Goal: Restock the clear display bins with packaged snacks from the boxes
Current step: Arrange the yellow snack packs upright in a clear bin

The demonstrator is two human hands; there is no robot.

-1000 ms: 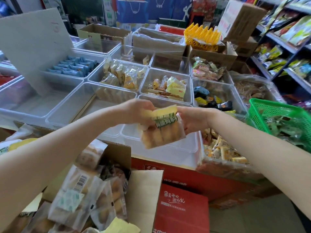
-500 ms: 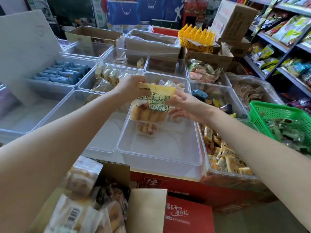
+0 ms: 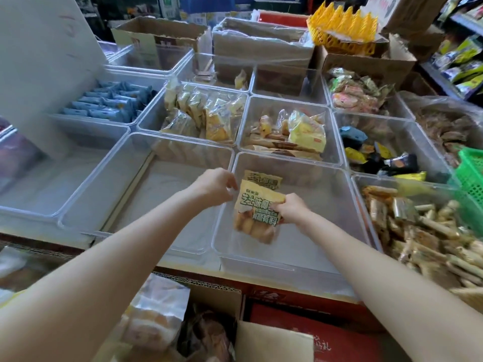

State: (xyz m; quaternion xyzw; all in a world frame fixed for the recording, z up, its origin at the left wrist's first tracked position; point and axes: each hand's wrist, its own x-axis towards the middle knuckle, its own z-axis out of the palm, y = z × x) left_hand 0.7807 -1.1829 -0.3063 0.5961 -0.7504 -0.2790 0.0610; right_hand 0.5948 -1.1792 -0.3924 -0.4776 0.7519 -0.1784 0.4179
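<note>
A yellow-and-clear snack packet (image 3: 254, 212) with green print stands upright inside the front-centre clear bin (image 3: 290, 259). My right hand (image 3: 291, 211) grips its right edge. A second packet of the same kind (image 3: 264, 178) leans just behind it in the same bin. My left hand (image 3: 215, 188) hovers at the bin's left wall beside the packet's top-left corner, with loosely curled fingers that hold nothing. An open cardboard box (image 3: 217, 296) with more bagged snacks (image 3: 156, 314) sits below my left arm.
Clear bins surround this one: one to the left (image 3: 109, 205), yellow packs (image 3: 209, 113) and mixed packs (image 3: 305, 129) behind, stick snacks (image 3: 418, 231) on the right. A green basket (image 3: 471, 173) sits at the far right. A red carton (image 3: 313, 325) lies below.
Both hands carried the packets forward and down into the front-centre bin. My left hand has let go and drawn left; my right hand still grips the front packet.
</note>
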